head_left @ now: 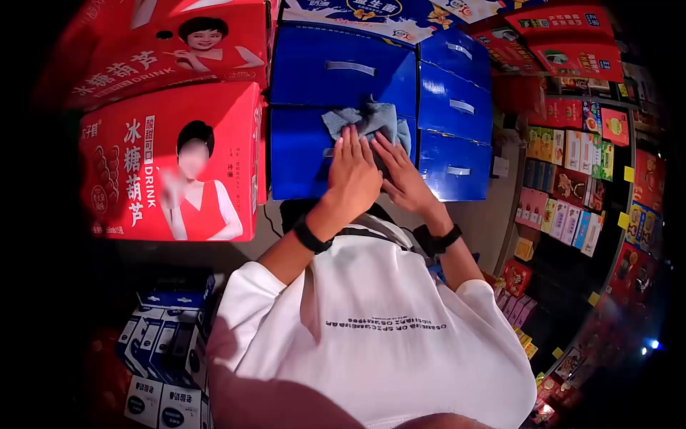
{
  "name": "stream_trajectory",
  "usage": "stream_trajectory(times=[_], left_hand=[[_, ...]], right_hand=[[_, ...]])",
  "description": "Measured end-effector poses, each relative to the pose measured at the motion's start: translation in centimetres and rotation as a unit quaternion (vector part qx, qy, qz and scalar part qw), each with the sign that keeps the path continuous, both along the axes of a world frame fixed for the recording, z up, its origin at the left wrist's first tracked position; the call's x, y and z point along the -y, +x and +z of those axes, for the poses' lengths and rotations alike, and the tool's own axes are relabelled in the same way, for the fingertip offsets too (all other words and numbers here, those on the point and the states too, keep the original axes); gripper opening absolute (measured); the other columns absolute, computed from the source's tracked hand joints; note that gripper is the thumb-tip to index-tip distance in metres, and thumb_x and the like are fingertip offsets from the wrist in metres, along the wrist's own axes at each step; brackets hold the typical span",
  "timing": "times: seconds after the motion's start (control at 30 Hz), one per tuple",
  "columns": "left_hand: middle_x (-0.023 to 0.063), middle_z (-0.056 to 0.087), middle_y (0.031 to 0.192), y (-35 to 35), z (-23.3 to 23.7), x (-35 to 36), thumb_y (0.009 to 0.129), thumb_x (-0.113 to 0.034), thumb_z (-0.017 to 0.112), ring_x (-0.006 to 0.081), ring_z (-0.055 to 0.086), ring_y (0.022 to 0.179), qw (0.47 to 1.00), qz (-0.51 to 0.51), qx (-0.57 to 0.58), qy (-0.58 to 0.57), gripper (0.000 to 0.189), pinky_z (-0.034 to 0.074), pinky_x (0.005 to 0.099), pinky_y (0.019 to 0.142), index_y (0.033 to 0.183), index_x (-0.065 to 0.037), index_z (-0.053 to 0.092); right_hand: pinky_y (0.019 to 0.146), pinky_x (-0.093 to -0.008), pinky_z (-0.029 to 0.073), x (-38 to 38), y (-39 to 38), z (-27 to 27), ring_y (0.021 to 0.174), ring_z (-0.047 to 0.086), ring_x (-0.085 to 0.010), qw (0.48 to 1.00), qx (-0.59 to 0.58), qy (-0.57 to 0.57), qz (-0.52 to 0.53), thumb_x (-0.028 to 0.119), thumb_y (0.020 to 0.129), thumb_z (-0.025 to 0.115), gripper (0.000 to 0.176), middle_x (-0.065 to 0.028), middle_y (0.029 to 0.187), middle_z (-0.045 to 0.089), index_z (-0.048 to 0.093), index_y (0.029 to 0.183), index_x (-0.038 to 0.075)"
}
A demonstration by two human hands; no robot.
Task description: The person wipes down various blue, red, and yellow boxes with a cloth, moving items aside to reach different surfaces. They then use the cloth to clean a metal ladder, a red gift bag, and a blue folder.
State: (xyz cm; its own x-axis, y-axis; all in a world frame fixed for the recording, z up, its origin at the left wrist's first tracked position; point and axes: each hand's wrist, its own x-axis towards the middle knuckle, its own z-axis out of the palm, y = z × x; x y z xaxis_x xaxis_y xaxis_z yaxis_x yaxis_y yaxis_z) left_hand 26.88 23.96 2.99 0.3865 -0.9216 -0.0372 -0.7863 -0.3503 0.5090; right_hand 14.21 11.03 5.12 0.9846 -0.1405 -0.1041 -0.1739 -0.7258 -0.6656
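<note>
A grey-blue cloth [382,118] lies bunched against the upper part of a blue carton [300,161] with a white carry handle. My left hand [354,175] rests on the cloth with its fingers stretched out flat, close together. Beside it, the fingers of my right hand [406,180] are extended over the cloth's right part, also lying flat. Part of the cloth is hidden under both hands. Dark bands circle both my wrists.
More blue cartons [455,107] are stacked behind and to the right. Red drink cartons [179,164] stand at the left. Blue-and-white boxes [164,343] sit low at the lower left. Shelves of packaged goods [572,154] line the right side.
</note>
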Motion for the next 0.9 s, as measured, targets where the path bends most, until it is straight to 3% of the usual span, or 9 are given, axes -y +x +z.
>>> stream_trajectory(times=[0.17,0.33,0.47,0.53,0.63,0.67,0.77,0.8,0.9], left_hand=[[0.0373,0.032,0.150,2.0,-0.7,-5.5,0.095,-0.034,0.057,0.0438,0.031,0.144,0.991,0.100,0.091,-0.009,0.068,0.023,0.0465,0.119,0.140,0.015,0.040],[0.0393,0.030,0.150,-0.5,0.2,-9.2,0.095,-0.032,0.056,0.0465,0.029,0.143,0.987,0.142,0.060,0.053,0.068,0.022,0.0496,0.119,0.140,0.016,0.038],[0.0330,0.016,0.158,-1.3,-0.7,-9.3,0.097,-0.030,0.054,0.0424,0.013,0.150,0.989,0.134,-0.018,0.061,0.070,0.015,0.0482,0.122,0.148,0.012,0.028],[0.0305,0.017,0.159,-2.6,-0.5,-8.3,0.099,-0.032,0.054,0.0402,0.013,0.151,0.991,0.119,-0.064,0.022,0.070,0.014,0.0473,0.122,0.150,0.006,0.026],[0.0290,0.017,0.160,-5.7,0.5,-5.0,0.101,-0.033,0.050,0.0378,0.012,0.152,0.981,0.142,-0.130,-0.004,0.068,0.013,0.0461,0.122,0.152,0.004,0.023],[0.0288,0.017,0.160,-6.0,0.9,-4.6,0.102,-0.033,0.049,0.0372,0.011,0.152,0.979,0.146,-0.140,-0.002,0.069,0.013,0.0458,0.122,0.153,0.004,0.022],[0.0285,0.019,0.160,-9.6,-0.1,-1.7,0.104,-0.036,0.046,0.0363,0.012,0.152,0.990,0.097,-0.106,0.013,0.069,0.013,0.0448,0.122,0.154,0.004,0.020],[0.0288,0.019,0.160,-12.3,0.4,0.6,0.104,-0.037,0.047,0.0369,0.013,0.151,0.990,0.073,-0.121,-0.018,0.070,0.014,0.0446,0.122,0.154,0.004,0.021],[0.0287,0.023,0.158,-15.4,0.9,4.5,0.103,-0.035,0.049,0.0379,0.018,0.150,0.990,-0.006,-0.136,-0.030,0.065,0.016,0.0444,0.122,0.152,0.004,0.028]], right_hand=[[0.122,-0.0513,0.015,-2.9,4.5,-1.1,0.148,0.023,-0.0396,0.996,0.028,-0.013,0.089,0.013,0.081,0.060,0.079,-0.0180,0.160,0.026,0.030,0.153,0.003],[0.119,-0.0472,0.027,-4.8,2.8,-1.3,0.146,0.030,-0.0366,0.973,0.109,-0.111,0.172,0.005,0.081,0.063,0.073,-0.0164,0.157,0.033,0.037,0.148,0.000],[0.117,-0.0441,0.033,-3.7,1.3,-2.5,0.142,0.037,-0.0373,0.969,0.123,-0.111,0.183,0.006,0.079,0.064,0.073,-0.0157,0.157,0.034,0.040,0.147,0.000],[0.115,-0.0423,0.036,-3.0,-2.1,-2.1,0.137,0.042,-0.0388,0.971,0.109,-0.139,0.161,0.007,0.078,0.066,0.074,-0.0160,0.157,0.033,0.041,0.147,0.000],[0.103,-0.0385,0.048,-1.8,-5.9,-0.3,0.126,0.053,-0.0347,0.976,0.061,-0.149,0.144,0.009,0.077,0.067,0.060,-0.0164,0.147,0.048,0.054,0.134,-0.002],[0.097,-0.0371,0.052,-1.8,-5.9,-0.6,0.120,0.057,-0.0318,0.966,0.113,-0.186,0.140,0.009,0.077,0.067,0.052,-0.0152,0.140,0.055,0.059,0.127,-0.002],[0.097,-0.0377,0.051,0.7,-10.5,2.2,0.117,0.059,-0.0309,0.979,0.071,-0.163,0.099,0.007,0.077,0.065,0.047,-0.0140,0.137,0.057,0.061,0.123,-0.001],[0.097,-0.0383,0.050,3.1,-13.5,1.9,0.116,0.059,-0.0305,0.970,0.145,-0.192,0.042,0.003,0.076,0.064,0.042,-0.0123,0.134,0.059,0.064,0.117,-0.001],[0.100,-0.0393,0.049,7.4,-19.0,0.7,0.118,0.058,-0.0328,0.977,0.132,-0.164,-0.028,-0.008,0.072,0.062,0.045,-0.0100,0.133,0.060,0.067,0.116,0.002]])
